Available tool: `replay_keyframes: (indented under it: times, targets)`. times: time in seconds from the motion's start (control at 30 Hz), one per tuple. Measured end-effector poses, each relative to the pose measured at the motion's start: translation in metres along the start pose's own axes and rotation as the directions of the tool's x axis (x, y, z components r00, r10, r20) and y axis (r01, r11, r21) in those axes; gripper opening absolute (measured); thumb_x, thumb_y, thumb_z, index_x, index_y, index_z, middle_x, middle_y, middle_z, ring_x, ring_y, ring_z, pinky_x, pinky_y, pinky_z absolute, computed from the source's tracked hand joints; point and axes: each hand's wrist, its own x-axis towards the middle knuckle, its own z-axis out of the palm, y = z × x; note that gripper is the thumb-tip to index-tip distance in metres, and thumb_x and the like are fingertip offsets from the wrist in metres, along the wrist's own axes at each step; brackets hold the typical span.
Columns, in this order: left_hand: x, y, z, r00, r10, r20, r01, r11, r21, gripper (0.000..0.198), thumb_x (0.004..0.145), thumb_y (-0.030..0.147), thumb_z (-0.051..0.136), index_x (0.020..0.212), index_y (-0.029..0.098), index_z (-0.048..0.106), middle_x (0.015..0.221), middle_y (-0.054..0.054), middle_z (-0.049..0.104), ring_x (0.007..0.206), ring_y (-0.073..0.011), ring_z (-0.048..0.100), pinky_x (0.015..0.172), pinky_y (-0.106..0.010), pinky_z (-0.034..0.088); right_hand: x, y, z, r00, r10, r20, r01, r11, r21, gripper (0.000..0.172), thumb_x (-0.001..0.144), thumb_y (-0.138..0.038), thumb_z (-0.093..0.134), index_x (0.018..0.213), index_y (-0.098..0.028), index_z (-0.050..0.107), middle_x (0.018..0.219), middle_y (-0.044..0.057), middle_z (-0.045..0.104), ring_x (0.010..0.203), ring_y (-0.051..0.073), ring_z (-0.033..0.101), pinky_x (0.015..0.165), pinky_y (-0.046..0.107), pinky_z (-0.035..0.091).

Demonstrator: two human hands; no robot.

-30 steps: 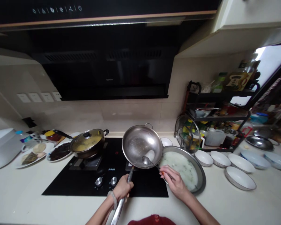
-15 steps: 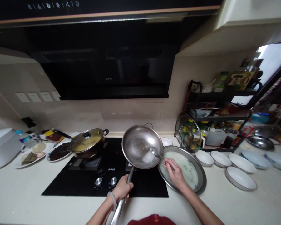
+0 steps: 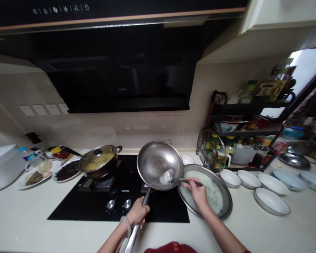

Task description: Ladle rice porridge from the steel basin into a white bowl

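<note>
Fingers of the left hand [image 3: 138, 212] are gripping the handle [image 3: 133, 237] of the wok [image 3: 152, 160], which is lying at twelve o'clock over the stovetop [image 3: 76, 205], while those of the right hand [image 3: 198, 192] are pinching a spoon [image 3: 181, 180] whose head is resting in whitish liquid [image 3: 162, 180] at the wok's five o'clock; holding the wok steady and the spoon low is looking wise (my view, anyway). At four o'clock a basin [image 3: 228, 196] of flecked liquid [image 3: 216, 191] is crowding that hand, a lidded pan [image 3: 100, 160] is standing at nine, and white bowls [image 3: 229, 178] are clustering at three.
</note>
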Motion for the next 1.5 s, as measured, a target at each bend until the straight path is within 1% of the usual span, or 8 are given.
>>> replay_keyframes:
  times: [0.13,0.4,0.8,1.1,1.23,1.33,1.43,1.5]
  targets:
    - [0.000,0.000,0.000,1.000,-0.006,0.000,0.006,1.000,-0.002,0.016,0.070,0.010,0.046,0.075,0.021,0.036,0.041,0.010,0.037,0.028,-0.0074,0.037,0.029,-0.017,0.027,0.001,-0.006,-0.002,1.000,0.004,-0.031,-0.001,0.997,0.076,0.026,0.070,-0.042,0.060,0.079,-0.018,0.058,0.085,0.010,0.068,0.067,0.027,0.069,0.070,0.037,0.055]
    - [0.001,-0.002,0.000,1.000,0.018,-0.001,-0.018,1.000,-0.001,0.015,0.069,0.010,0.045,0.075,0.021,0.037,0.042,0.009,0.038,0.029,-0.0086,0.037,0.029,-0.019,0.029,-0.002,-0.016,-0.007,0.995,0.078,-0.053,-0.065,0.973,0.220,0.026,0.064,-0.039,0.069,0.076,-0.018,0.060,0.081,0.008,0.067,0.062,0.025,0.068,0.070,0.037,0.055]
    - [-0.001,0.000,-0.001,1.000,0.000,-0.006,0.000,1.000,-0.003,0.014,0.069,0.012,0.047,0.076,0.021,0.038,0.042,0.009,0.039,0.030,-0.0089,0.038,0.030,-0.018,0.029,-0.004,-0.022,-0.014,0.995,0.067,-0.078,-0.041,0.954,0.296,0.025,0.061,-0.038,0.072,0.070,-0.018,0.061,0.077,0.006,0.065,0.060,0.024,0.066,0.072,0.040,0.056]
    - [0.002,-0.004,0.000,1.000,0.015,0.000,-0.015,1.000,-0.017,0.014,0.070,0.012,0.047,0.076,0.021,0.038,0.042,0.009,0.038,0.029,-0.0096,0.038,0.029,-0.019,0.031,0.001,-0.040,-0.050,0.966,0.111,-0.236,-0.005,0.913,0.408,0.026,0.050,-0.029,0.080,0.063,-0.015,0.062,0.077,0.004,0.064,0.063,0.023,0.065,0.069,0.040,0.058]
    - [0.001,-0.001,0.000,1.000,0.019,0.007,-0.019,1.000,-0.013,0.014,0.070,0.011,0.047,0.075,0.021,0.038,0.042,0.009,0.039,0.029,-0.0096,0.039,0.029,-0.019,0.030,0.003,-0.041,-0.078,0.946,0.067,-0.316,0.050,0.936,0.349,0.028,0.052,-0.032,0.080,0.064,-0.014,0.061,0.078,0.003,0.064,0.063,0.022,0.066,0.072,0.041,0.057]
    - [-0.001,0.001,-0.001,1.000,0.017,0.001,-0.017,1.000,-0.013,0.014,0.070,0.011,0.048,0.074,0.021,0.038,0.041,0.010,0.038,0.029,-0.0090,0.039,0.030,-0.018,0.028,0.001,-0.035,-0.099,0.939,0.048,-0.340,0.024,0.978,0.206,0.032,0.054,-0.038,0.077,0.072,-0.016,0.062,0.075,0.004,0.066,0.061,0.024,0.067,0.075,0.042,0.055]
    - [-0.001,0.001,-0.001,1.000,0.015,0.000,-0.015,1.000,-0.021,0.015,0.070,0.012,0.050,0.074,0.021,0.038,0.041,0.010,0.036,0.028,-0.0083,0.038,0.030,-0.017,0.026,-0.007,-0.028,-0.115,0.965,0.004,-0.262,-0.030,0.995,-0.095,0.037,0.059,-0.046,0.071,0.081,-0.017,0.063,0.064,0.007,0.067,0.065,0.028,0.067,0.074,0.042,0.054]
    - [-0.001,0.001,-0.001,1.000,0.017,-0.004,-0.017,1.000,-0.025,0.015,0.071,0.012,0.050,0.073,0.021,0.038,0.041,0.010,0.036,0.028,-0.0078,0.038,0.030,-0.017,0.025,-0.015,-0.025,-0.121,0.986,-0.083,-0.144,0.045,0.967,-0.250,0.036,0.062,-0.048,0.067,0.083,-0.019,0.065,0.065,0.008,0.067,0.066,0.028,0.067,0.069,0.039,0.055]
